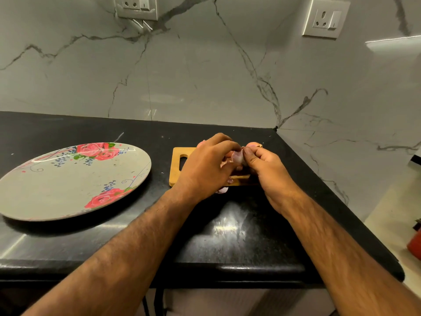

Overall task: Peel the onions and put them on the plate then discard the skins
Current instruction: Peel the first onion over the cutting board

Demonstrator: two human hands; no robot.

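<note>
Onion (237, 157) at frame centre is pinched tight between left hand (205, 172) and right hand (267, 166), above the board (175, 172), likely to contain the mess; plate (57, 185), left, waits bare.

My forearms reach forward and my left hand (205, 172) and right hand (270, 169) meet, fingers curled, both pinching one onion (237, 157).
</note>
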